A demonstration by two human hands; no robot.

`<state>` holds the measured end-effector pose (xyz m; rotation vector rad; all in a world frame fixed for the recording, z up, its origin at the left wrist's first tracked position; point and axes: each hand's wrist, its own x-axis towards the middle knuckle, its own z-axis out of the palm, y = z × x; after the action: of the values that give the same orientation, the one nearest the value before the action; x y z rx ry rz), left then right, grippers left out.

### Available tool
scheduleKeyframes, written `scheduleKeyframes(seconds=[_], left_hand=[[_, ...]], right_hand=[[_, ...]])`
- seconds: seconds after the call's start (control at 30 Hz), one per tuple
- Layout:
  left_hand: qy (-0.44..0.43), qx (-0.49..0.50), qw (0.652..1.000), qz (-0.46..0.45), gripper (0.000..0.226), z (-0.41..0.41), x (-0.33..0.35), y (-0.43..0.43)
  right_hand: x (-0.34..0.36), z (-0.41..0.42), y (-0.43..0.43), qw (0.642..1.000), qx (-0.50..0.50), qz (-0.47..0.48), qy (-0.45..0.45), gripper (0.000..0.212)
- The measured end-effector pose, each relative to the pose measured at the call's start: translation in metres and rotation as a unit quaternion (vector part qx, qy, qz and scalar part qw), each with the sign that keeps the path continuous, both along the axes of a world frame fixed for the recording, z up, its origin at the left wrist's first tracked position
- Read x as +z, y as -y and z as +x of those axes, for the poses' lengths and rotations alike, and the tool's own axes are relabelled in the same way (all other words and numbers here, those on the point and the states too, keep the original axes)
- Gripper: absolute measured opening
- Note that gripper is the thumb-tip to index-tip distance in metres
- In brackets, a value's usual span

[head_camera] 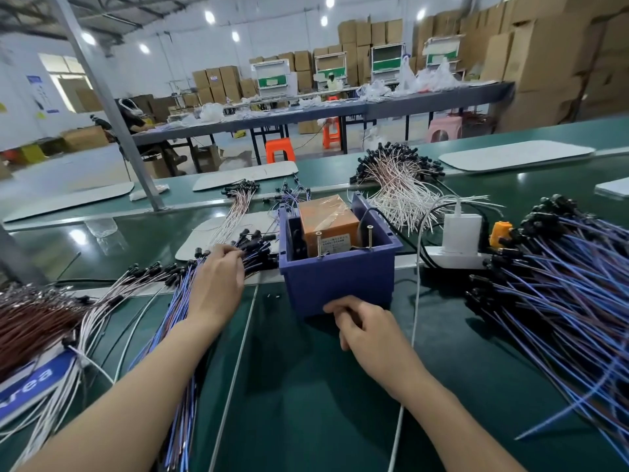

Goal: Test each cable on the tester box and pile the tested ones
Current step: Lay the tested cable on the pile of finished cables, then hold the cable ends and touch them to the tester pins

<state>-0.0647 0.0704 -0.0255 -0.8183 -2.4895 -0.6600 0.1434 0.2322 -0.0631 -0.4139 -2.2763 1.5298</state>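
Left hand (218,277) is out over the pile of blue cables (177,321) on the left side of the green table (306,386), fingers spread a little and curling down onto the black connector ends just left of the blue tester box (337,267); whether one cable is actually pinched between them is hard to say from this angle. Right hand (364,321) sits at the near face of the tester box, fingers curled in loosely together with the knuckles up against the box's lower front wall, and nothing can be seen in its grasp. Inside the box there's an orange unit (328,219) wrapped in tape, with two upright screws (320,243) standing at the front rim. Off to the right, a big heap of blue cables (558,287) fans across the table, well apart from both hands. Behind the box lies a bundle of white cables (401,185), and just right of it a white power strip (456,258) carries a white charger (461,233) and an orange plug (499,233). Far left, a bunch of brown cables (30,321) rests near the edge.
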Motion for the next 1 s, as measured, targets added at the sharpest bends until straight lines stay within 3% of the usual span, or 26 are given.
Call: scheduleKeyframes(seconds=[0.17,0.3,0.43,0.57,0.7,0.83,1.0], left_hand=[[0.033,0.037,0.979,0.198,0.023,0.007,0.036,0.003],[0.050,-0.001,0.934,0.353,0.023,0.028,0.086,0.001],[-0.050,-0.078,0.898,0.430,0.016,0.075,0.136,-0.003],[-0.070,-0.189,0.893,0.402,0.018,0.138,0.125,-0.022],[0.016,-0.250,0.916,0.314,0.017,0.188,0.053,-0.058],[0.130,-0.249,0.936,0.213,0.013,0.203,-0.016,-0.085],[0.186,-0.209,0.953,0.116,0.014,0.202,-0.032,-0.087]], right_hand=[[0.002,0.002,0.001,1.000,-0.006,-0.021,-0.005,0.027],[0.004,0.003,0.002,0.998,-0.007,-0.051,-0.026,0.029],[0.012,0.008,0.000,0.989,-0.003,-0.126,-0.080,0.031],[0.022,0.016,-0.008,0.955,-0.001,-0.253,-0.153,0.034],[0.036,0.025,-0.025,0.882,-0.017,-0.421,-0.210,0.038],[0.039,0.039,-0.047,0.813,0.014,-0.528,-0.245,0.042],[0.036,0.044,-0.057,0.818,0.022,-0.524,-0.236,0.041]])
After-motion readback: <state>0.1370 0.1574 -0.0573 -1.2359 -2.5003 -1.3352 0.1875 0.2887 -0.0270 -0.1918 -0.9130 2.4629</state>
